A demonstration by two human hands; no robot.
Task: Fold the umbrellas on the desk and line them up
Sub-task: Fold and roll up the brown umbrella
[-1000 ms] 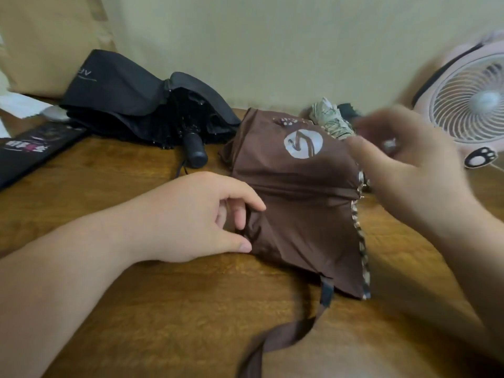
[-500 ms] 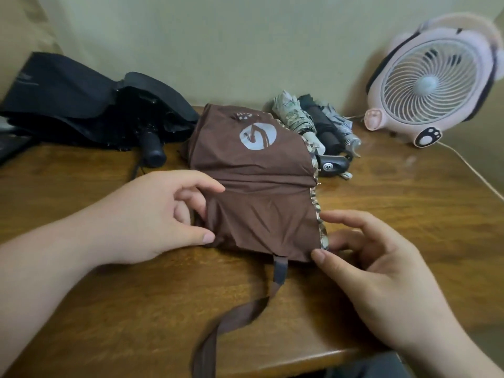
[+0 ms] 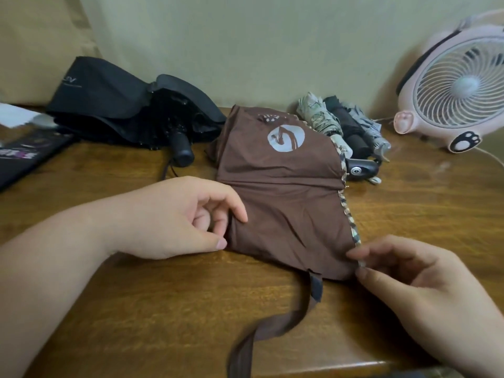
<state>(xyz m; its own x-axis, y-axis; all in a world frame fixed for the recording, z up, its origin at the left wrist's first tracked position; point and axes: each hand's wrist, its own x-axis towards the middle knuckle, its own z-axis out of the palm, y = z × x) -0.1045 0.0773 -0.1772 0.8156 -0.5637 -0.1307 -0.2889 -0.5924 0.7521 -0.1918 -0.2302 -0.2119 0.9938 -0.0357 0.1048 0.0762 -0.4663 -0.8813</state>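
- Wooden desk [image 3: 163,309] fills my feed from the bottom edge up to the wall, its brown grain bare in the lower left.
- Nearest me, a brown strap [image 3: 272,326] trails from the bottom hem of the brown umbrella [image 3: 286,203] down toward the lower centre of the frame, lying slack on the wood.
- At lower right, the right hand [image 3: 425,293] pinches the canopy's bottom right corner between thumb and forefinger, right on the checked trim [image 3: 351,222]; the other fingers curl loosely behind.
- At centre left, the left hand [image 3: 174,216] grasps the canopy's left edge, forefinger tip on top of the fabric, thumb at the fold on the desk, remaining fingers tucked under.
- Between both hands the brown umbrella lies flat in mid-frame, collapsed but with the cloth spread loose, a pale round logo [image 3: 286,138] near its far end.
- Just right of it, a glossy black handle [image 3: 360,169] with a round emblem pokes out from under the trim.
- Behind that, in the upper centre right, three folded umbrellas lie side by side and touching: a pale printed one [image 3: 316,115], a dark one [image 3: 351,126] and a grey striped one [image 3: 371,129].
- In the upper left, a black umbrella [image 3: 109,105] sits in a loose heap, its handle [image 3: 181,150] pointing toward me.
- At far left, I make out a dark flat item [image 3: 30,156] and some white paper [image 3: 16,115]; I cannot tell more.
- At the upper right edge stands a pink desk fan [image 3: 458,88] against the pale wall [image 3: 245,45].
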